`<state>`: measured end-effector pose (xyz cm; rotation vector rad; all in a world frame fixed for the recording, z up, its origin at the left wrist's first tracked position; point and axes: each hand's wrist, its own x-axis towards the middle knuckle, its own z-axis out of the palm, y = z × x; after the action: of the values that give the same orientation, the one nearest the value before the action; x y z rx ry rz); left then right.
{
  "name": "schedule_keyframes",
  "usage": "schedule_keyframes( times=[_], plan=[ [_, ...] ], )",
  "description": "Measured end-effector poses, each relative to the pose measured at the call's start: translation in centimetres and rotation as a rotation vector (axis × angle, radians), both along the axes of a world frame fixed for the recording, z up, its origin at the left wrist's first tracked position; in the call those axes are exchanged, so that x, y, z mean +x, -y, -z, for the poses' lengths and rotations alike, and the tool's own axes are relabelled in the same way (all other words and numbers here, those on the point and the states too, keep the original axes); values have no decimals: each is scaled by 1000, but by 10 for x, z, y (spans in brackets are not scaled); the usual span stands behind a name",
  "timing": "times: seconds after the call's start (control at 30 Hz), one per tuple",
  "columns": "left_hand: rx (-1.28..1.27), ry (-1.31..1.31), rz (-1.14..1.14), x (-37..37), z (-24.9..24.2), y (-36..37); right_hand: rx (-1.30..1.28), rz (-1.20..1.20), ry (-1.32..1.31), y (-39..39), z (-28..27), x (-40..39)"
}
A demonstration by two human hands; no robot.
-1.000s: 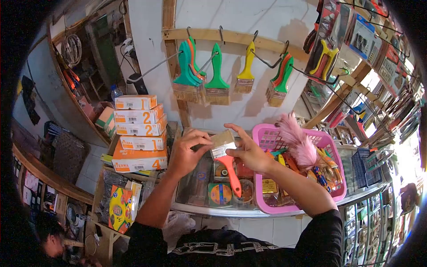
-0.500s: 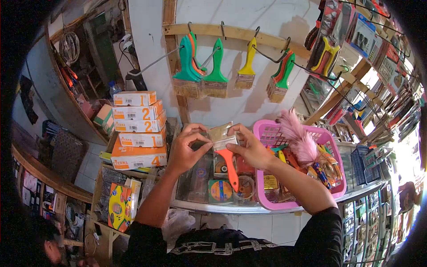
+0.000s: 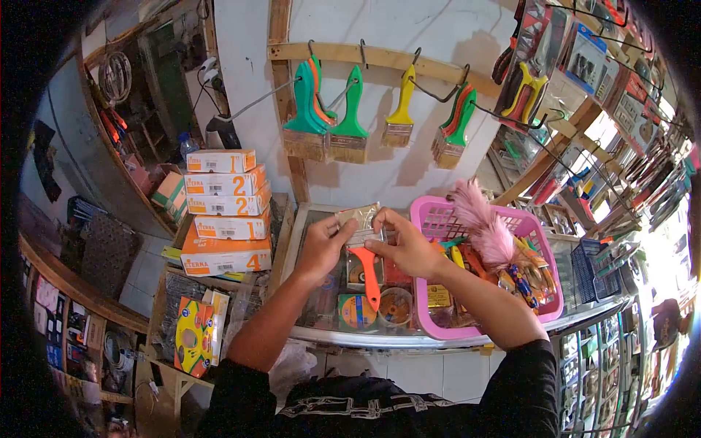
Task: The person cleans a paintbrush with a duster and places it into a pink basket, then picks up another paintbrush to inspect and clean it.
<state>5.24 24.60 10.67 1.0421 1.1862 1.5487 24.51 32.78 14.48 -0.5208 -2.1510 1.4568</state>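
Observation:
An orange-handled paintbrush (image 3: 370,274) in clear wrapping is held between my two hands above the glass counter, its handle pointing down toward me. My left hand (image 3: 324,244) pinches the left side of the bristle end, thumb on the front. My right hand (image 3: 402,242) grips the right side by the metal band, with its thumb near the top of the handle. Parts of the bristles and wrapping are hidden by my fingers.
A pink basket (image 3: 421,292) with tools and a pink duster (image 3: 485,226) stands at the right. Stacked orange-and-white boxes (image 3: 227,228) stand left. Brushes, including a yellow one (image 3: 401,98), hang from hooks on a wooden rail (image 3: 339,52) ahead. Packaged tools hang at the upper right.
My left thumb and fingers have moved up and right onto the brush's bristle end. The brush sits slightly further left and its handle is more upright in view.

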Motion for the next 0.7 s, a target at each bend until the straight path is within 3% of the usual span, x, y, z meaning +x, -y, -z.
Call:
schedule_keyframes(
  times=[0.17,0.5,0.6,0.7],
  plan=[
    [63,81,13,-4,19,0,-1,15,-22,3,-3,-1],
    [-52,240,-5,32,1,26,-61,-86,13,5,-16,8],
    [-32,138,30,58,-27,41,63,-135,105,11,-43,22],
    [22,118,-27,82,-40,44,402,-124,221,21,-69,56]
  ],
)
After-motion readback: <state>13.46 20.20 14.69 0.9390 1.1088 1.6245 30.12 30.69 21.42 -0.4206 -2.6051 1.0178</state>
